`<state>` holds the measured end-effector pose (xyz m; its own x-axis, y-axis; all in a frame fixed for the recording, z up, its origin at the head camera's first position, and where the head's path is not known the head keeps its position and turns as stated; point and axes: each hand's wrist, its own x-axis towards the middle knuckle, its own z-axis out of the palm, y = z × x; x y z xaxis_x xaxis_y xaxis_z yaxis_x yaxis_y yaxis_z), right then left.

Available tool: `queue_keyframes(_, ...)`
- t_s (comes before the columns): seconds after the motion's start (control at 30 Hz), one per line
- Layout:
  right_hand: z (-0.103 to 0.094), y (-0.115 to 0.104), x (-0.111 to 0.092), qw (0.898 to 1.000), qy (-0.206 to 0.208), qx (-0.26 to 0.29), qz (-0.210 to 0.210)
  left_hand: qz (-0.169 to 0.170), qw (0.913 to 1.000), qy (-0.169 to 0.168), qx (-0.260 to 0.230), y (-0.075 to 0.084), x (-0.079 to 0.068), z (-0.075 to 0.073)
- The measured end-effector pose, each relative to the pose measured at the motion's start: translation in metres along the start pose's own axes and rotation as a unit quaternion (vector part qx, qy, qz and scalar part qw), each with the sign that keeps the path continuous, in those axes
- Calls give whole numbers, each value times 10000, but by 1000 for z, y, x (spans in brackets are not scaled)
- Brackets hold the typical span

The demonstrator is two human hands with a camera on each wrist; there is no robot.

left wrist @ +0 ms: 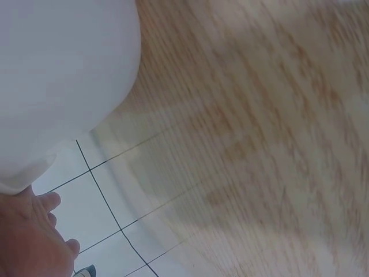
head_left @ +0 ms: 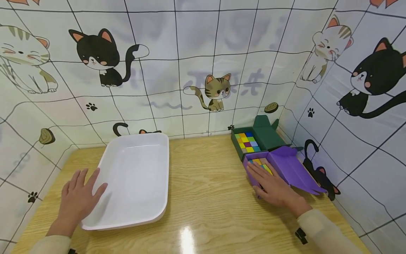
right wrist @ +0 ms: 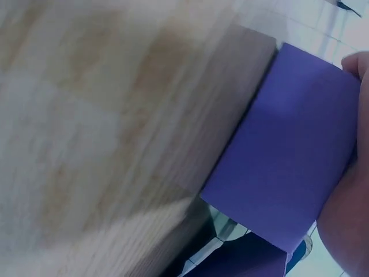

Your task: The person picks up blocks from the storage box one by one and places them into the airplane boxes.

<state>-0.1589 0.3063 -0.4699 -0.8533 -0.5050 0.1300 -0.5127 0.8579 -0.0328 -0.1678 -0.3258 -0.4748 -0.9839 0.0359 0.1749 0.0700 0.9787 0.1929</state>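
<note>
A white rectangular tray [head_left: 136,183] lies on the left half of the table. At its left rim my left hand [head_left: 77,197] has its fingers spread; in the left wrist view that hand [left wrist: 34,236] meets the tray's edge [left wrist: 63,57]. On the right stands a purple box [head_left: 293,165], lid folded open, with small coloured blocks [head_left: 266,169] inside. My right hand [head_left: 274,185] lies over it with straight fingers, covering part of the blocks. The right wrist view shows the purple box's side [right wrist: 282,144] beside the hand [right wrist: 346,213]. Whether the fingertips touch the blocks is hidden.
Behind the purple box, close against it, stands an open green box [head_left: 269,135] holding coloured blocks [head_left: 245,143]. Cat-patterned cloth walls [head_left: 196,46] enclose the back and sides of the wooden table [head_left: 203,183]. Bare wood lies between tray and boxes.
</note>
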Motion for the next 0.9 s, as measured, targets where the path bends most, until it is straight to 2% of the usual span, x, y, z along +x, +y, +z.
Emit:
queue_keyframes(0.23, 0, -1, 1, 9996, 278, 63, 13, 34, 10000, 18, -32, 2, 0, -1)
queue_keyframes(0.5, 2, -7, 2, 9998, 151, -5, 151, 82, 9999, 96, -69, 2, -2, -1)
queue_keyframes(0.9, 3, -7, 0, 9987, 437, -80, -262, 31, 10000, 46, -14, 4, -1, -3)
